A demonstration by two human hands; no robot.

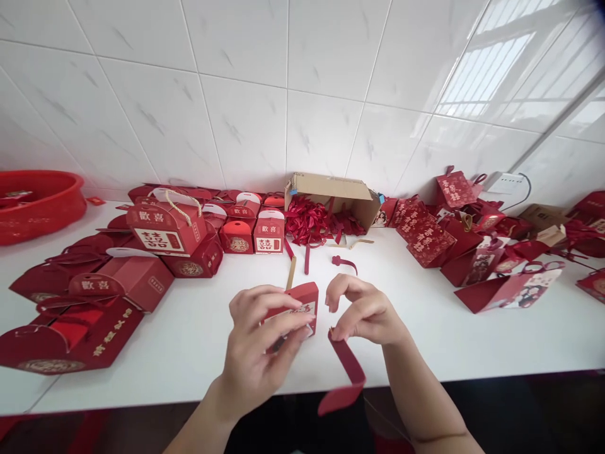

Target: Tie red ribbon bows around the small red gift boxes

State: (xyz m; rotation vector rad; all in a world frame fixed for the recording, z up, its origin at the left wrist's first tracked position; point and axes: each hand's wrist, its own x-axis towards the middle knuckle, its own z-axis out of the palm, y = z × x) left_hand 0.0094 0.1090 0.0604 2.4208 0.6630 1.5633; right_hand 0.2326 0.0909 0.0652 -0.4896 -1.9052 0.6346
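Observation:
My left hand (269,337) grips a small red gift box (306,294) with a white printed label, its fingers lying across the front. The box is above the front part of the white table, and my fingers hide much of it. To the right of it, my right hand (362,312) pinches the upper end of a dark red strap (347,359) between thumb and fingers. The strap's lower end hangs curled past the table's front edge. A small gap separates the strap from the box. Beyond the hands, a short red strap (345,261) and a gold strip (291,272) lie on the table.
An open cardboard box (335,186) with many dark red ribbons stands by the tiled wall. Several red gift boxes (158,227) are stacked at left, beside a red plastic basin (42,205). More red boxes and bags (477,277) crowd the right side of the white table (425,340).

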